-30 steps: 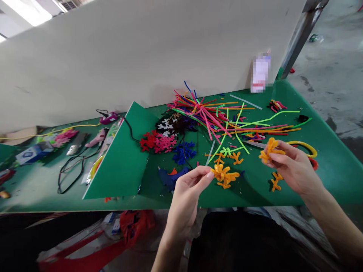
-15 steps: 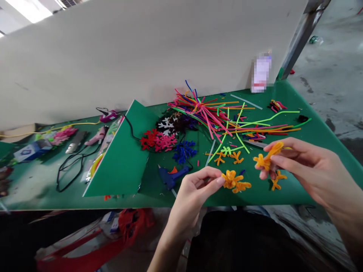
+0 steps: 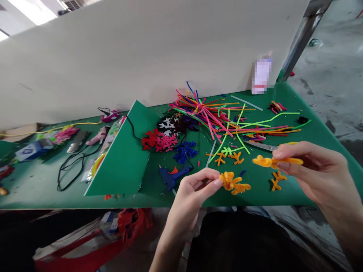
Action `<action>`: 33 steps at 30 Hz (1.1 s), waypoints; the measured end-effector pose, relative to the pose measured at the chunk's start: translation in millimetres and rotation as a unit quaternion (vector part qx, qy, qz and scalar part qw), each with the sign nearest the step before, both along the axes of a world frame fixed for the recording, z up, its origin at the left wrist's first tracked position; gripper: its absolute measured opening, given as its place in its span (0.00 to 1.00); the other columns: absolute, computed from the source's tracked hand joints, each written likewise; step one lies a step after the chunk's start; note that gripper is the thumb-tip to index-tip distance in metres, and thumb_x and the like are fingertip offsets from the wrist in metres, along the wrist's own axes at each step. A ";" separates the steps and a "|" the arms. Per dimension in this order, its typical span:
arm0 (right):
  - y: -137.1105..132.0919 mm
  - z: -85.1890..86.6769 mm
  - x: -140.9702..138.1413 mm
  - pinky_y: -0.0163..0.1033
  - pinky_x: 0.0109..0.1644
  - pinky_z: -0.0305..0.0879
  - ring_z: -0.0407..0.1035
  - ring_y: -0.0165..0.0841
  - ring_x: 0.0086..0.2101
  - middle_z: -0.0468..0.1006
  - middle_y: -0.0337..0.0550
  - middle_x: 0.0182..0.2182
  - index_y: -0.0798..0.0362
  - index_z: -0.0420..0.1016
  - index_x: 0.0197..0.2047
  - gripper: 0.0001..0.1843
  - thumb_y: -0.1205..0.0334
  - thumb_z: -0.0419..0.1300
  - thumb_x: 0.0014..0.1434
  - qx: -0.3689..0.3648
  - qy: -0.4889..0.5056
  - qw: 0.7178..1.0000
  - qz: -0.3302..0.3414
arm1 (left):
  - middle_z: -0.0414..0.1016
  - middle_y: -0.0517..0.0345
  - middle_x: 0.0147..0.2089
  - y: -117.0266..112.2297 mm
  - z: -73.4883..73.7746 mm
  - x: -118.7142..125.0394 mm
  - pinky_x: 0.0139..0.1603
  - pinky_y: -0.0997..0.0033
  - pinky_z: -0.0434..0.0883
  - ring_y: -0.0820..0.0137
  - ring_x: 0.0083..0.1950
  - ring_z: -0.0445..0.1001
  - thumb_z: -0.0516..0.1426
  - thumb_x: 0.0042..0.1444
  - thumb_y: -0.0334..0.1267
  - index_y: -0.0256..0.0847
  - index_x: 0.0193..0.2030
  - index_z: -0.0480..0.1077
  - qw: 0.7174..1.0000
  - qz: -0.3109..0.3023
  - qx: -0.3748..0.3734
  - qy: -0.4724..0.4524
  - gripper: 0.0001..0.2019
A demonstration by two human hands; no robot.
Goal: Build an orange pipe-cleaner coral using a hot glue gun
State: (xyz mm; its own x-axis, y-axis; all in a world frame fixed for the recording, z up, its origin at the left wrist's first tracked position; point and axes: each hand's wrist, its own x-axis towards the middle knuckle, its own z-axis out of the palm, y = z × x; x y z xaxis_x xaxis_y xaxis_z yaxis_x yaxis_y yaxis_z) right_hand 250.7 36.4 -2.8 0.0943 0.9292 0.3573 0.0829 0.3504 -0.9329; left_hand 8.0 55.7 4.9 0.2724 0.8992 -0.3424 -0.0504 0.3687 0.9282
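The left hand (image 3: 195, 190) pinches a fuzzy, branched orange cluster (image 3: 234, 184) in its grip. The right hand (image 3: 320, 172) grasps another fuzzy orange piece (image 3: 263, 161) above the smooth green counter (image 3: 259, 194).

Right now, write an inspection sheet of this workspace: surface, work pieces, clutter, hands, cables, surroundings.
Surface: green tabletop, small coloured scraps on it.
Work pieces: orange fuzzy clustered piece, orange fuzzy elongated piece, both held.
Clutter: tangled multicoloured fuzzy stems; blue pistol-shaped glue gun.
Hands: left hand pinches the clustered piece; right hand, the elongated one.
Cables: looped black cord and long yellow cord, toward the left.
Surroundings: pale upright panel behind; grey floor right.
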 end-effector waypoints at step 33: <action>-14.5 29.3 -30.1 0.21 0.37 0.76 0.76 0.26 0.32 0.80 0.32 0.32 0.45 0.77 0.39 0.13 0.65 0.69 0.49 -0.050 -0.057 0.978 -0.193 | 0.74 0.60 0.34 -1.0 6.9 14.5 0.37 0.78 0.63 0.77 0.33 0.67 0.67 0.49 0.39 0.38 0.29 0.78 0.999 0.000 -0.034 -0.026 0.07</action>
State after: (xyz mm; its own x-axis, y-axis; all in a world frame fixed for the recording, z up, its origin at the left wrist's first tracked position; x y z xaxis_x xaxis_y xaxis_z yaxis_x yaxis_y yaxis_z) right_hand 220.7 21.9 26.5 0.4098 0.8634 0.2942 0.2954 0.1795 -0.9384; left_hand 22.5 54.6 11.8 0.2917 0.8741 -0.3885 -0.0976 0.4312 0.8970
